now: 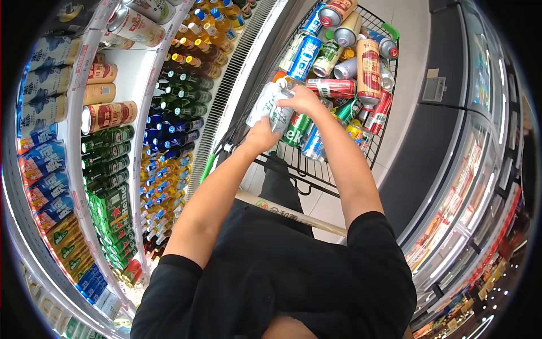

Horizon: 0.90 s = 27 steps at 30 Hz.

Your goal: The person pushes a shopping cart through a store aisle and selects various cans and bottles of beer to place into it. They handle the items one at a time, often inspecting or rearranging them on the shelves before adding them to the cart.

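Observation:
Two pale cans, a white can (262,106) and a silver can (282,116) with dark lettering, lie side by side at the near left corner of a wire shopping cart (370,155). My left hand (263,135) is closed around their lower ends, its thumb up on the front. From the upper right, my right hand (302,101) grips the silver can's top, fingers bent over it. Which can bears more of each grip is partly hidden. Beside them in the cart lie a green can (297,129), a blue can (305,56) and a red can (332,88).
To the left, shelves hold rows of bottles (183,93), cans (110,116) and green beer packs (114,220). The cart's handle (288,213) crosses in front of my body. Glass-door coolers (451,186) line the right side of the tiled aisle (403,107).

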### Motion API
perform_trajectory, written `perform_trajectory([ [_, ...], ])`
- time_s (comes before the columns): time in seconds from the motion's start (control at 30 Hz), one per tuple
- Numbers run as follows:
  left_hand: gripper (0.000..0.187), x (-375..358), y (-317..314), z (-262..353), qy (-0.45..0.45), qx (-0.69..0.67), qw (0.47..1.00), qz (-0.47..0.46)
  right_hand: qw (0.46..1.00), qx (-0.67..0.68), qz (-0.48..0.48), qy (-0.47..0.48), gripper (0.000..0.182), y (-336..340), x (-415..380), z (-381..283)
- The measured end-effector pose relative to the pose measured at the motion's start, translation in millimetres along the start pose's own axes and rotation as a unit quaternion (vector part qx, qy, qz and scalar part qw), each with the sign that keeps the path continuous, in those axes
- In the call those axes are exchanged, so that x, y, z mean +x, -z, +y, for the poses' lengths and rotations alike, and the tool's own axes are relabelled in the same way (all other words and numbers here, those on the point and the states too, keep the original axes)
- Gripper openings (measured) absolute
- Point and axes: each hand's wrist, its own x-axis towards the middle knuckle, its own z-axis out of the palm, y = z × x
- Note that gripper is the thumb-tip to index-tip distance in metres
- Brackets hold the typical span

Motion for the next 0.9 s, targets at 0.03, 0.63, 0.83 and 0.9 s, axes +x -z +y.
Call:
perform_trajectory([
  [0.03,0.082,-3.1,4.3,1.2,-0.018,-0.005,1.0,0.003,0.998,-0.059,-0.007,-0.017,0.072,8.0,-7.6,-10.9],
  [0.63,0.088,-301.1,85.4,-96.5,-0.237,-0.25,0.911,0.227,0.937,0.229,-0.046,0.259,0.058,-40.8,-233.8,-315.2],
  [0.83,0.079,-465.1,30.3,-261.3,-0.119,-0.331,0.835,0.423,0.908,0.126,-0.248,0.315,0.075,-242.6,-354.0,-409.5],
  [0.9,0.074,-514.2,10.7,-303.9,-0.037,-0.327,0.802,0.498,0.889,0.012,-0.258,0.378,0.079,-310.0,-382.3,-427.9],
])
